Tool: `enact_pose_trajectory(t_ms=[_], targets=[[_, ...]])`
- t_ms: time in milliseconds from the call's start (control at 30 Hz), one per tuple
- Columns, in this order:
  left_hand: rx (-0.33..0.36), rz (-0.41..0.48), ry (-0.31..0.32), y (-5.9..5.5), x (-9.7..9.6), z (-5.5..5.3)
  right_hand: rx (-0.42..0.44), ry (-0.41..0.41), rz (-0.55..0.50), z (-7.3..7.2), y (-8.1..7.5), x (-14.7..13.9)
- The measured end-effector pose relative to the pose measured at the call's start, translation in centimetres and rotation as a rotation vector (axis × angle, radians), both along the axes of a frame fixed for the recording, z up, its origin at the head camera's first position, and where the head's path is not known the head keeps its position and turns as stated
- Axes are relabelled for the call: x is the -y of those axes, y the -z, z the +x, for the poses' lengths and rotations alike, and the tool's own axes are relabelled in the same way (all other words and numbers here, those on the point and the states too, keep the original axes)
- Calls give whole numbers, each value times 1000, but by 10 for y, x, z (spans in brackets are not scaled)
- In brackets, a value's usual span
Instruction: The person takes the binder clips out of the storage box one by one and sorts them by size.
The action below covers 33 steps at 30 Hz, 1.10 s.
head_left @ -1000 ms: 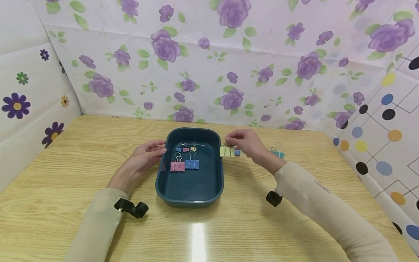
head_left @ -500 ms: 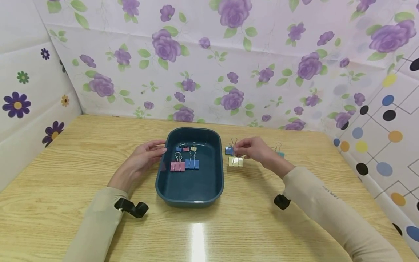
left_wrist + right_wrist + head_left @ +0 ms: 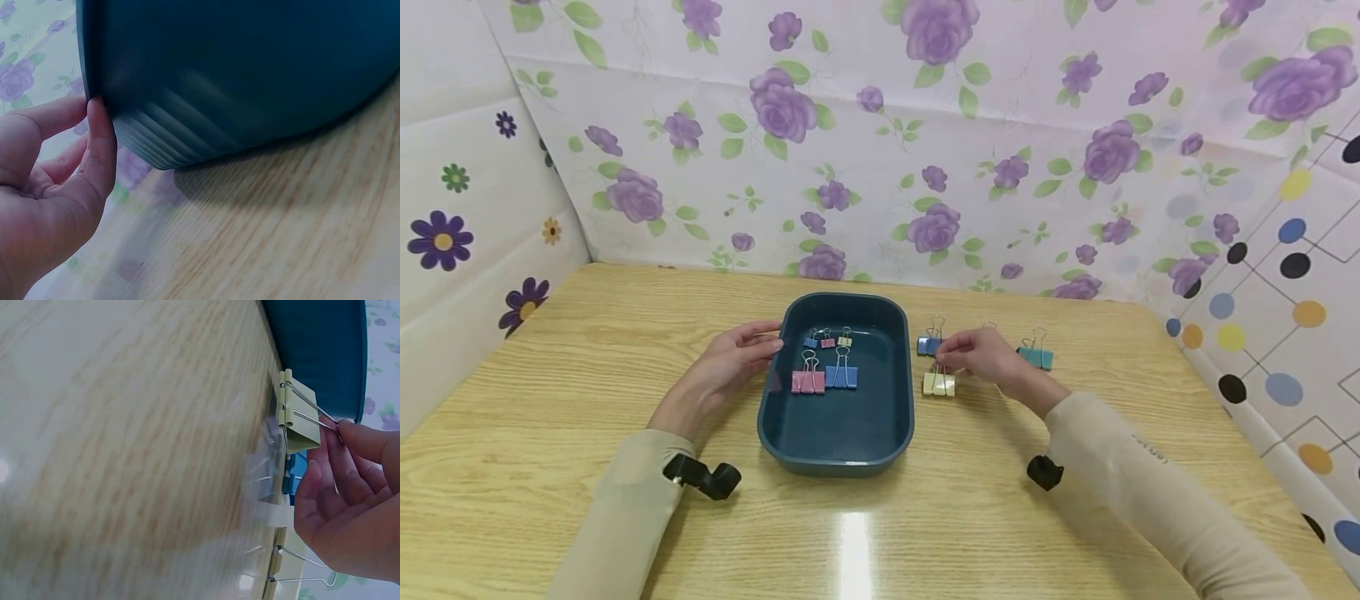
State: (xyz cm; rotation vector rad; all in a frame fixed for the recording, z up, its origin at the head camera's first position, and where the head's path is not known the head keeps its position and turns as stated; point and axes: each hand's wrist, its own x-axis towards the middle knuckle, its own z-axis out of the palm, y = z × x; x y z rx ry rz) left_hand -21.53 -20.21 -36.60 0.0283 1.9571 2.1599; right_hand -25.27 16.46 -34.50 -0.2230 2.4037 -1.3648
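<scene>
1. Right hand (image 3: 988,354), right of centre in head view: thumb and fingertips pinching the wire handles of a yellow binder clip (image 3: 939,384).
2. Clip's position: just off the fingertips, below and left of the hand in the frame, body hanging down; near the tray's right side. Contact with tabletop: cannot tell.
3. Right wrist view: same clip at upper right of frame, its handles running toward the thumb.
4. Blue clip (image 3: 928,346) stands just above it in head view, left of the knuckles. Teal clip (image 3: 1036,357) farther right, past the hand. Pale clip (image 3: 290,540) at lower right of right wrist view, partly cut off.
5. Left hand (image 3: 726,360), left of centre: gripping the rim of the dark tray (image 3: 835,433) between thumb and finger.
6. Inside tray: large pink clip (image 3: 808,382) and large blue clip (image 3: 841,377) side by side; three small clips (image 3: 827,342) in a row above them.
7. Wood-grain table (image 3: 587,517) beneath; floral cloth (image 3: 865,167) across the top of frame.
</scene>
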Motion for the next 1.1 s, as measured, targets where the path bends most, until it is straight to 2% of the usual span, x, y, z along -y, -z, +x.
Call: enact_pose_trajectory(t_ms=[533,667,900,1100], targets=[[9,-11,-9,3,1,-1,-45,-21,14,0,6,-2],[10,-4,-5,4,1,-2,-73,9,17,0,5,-3],[3,2,-7,3,0,-2,-125,100,-5,-2,-7,-4],[4,14,-3,3,0,-3,-104,92,-27,-1,-20,0]])
